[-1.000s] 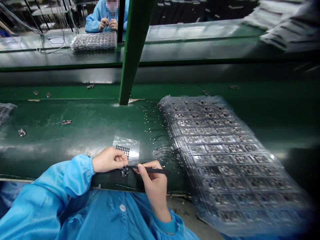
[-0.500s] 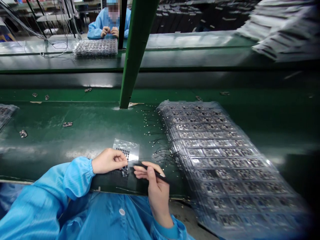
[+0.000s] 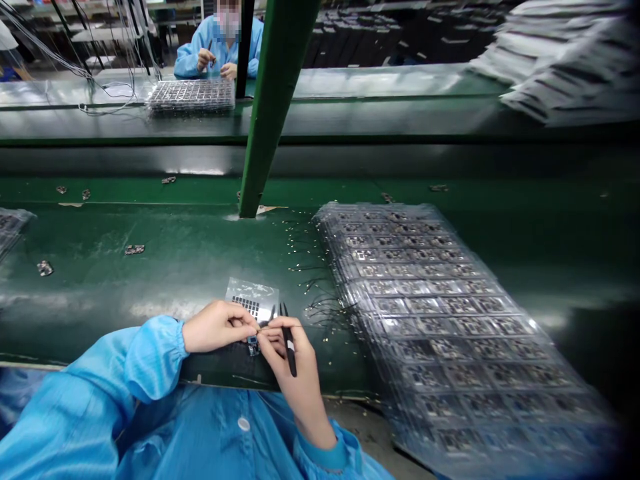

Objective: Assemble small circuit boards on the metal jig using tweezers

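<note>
Pinching circuit board (image 3: pixel 253 347) near bench edge (image 3: pixel 220 382): left hand (image 3: pixel 223 327) grip clamped; right hand (image 3: pixel 295 367) grip around tweezers (image 3: pixel 290 350), gap before trays (image 3: pixel 450 307).

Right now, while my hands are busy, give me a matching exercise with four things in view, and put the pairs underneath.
Things:
1. tweezers
2. clear sheet
3. stack of trays
4. post

Places, colours and states:
A. green, with its foot on the near bench beyond the hands
B. marked with rows of small black squares
C. held in the right hand
D. to the right of both hands, with dark leads sticking out on its left side

Pairs: 1-C, 2-B, 3-D, 4-A
</note>
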The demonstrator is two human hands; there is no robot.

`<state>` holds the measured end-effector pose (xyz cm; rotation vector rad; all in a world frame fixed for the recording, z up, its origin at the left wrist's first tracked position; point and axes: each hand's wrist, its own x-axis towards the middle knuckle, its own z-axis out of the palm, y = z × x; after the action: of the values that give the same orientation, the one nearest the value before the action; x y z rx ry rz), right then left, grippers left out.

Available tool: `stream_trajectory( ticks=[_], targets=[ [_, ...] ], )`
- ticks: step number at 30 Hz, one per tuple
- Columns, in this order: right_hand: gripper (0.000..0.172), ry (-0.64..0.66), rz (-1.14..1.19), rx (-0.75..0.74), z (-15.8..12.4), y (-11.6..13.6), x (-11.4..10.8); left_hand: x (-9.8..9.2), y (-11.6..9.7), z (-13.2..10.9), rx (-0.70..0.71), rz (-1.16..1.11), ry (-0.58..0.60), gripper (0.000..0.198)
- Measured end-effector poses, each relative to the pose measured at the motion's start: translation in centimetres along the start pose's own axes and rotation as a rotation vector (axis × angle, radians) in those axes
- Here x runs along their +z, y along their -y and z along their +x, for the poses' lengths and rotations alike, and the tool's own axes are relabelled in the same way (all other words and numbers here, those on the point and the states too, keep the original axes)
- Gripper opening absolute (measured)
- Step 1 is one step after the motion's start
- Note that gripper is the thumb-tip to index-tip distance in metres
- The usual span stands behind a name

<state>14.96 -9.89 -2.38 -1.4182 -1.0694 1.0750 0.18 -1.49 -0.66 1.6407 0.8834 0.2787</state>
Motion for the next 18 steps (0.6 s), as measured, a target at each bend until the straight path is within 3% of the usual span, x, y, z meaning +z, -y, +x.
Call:
stream_trajectory(
  ticks=[3, 9, 18],
  targets=[
    [0.016, -0.030, 0.002, 0.004, -0.03, -0.06, 0.08, 0.01, 0.22, -0.02, -0.019, -0.071, 0.012, 0.018],
    [0.016, 0.043, 0.071, 0.052, 0.15, 0.13, -0.55, -0.11, 0.41, 0.05, -0.092, -0.250, 0.029, 0.025],
    [0.019, 0.070, 0.123, 0.096, -0.04, -0.06, -0.35, 0.06, 0.08, 0.10, -0.088, -0.255, 0.065, 0.023]
  ],
)
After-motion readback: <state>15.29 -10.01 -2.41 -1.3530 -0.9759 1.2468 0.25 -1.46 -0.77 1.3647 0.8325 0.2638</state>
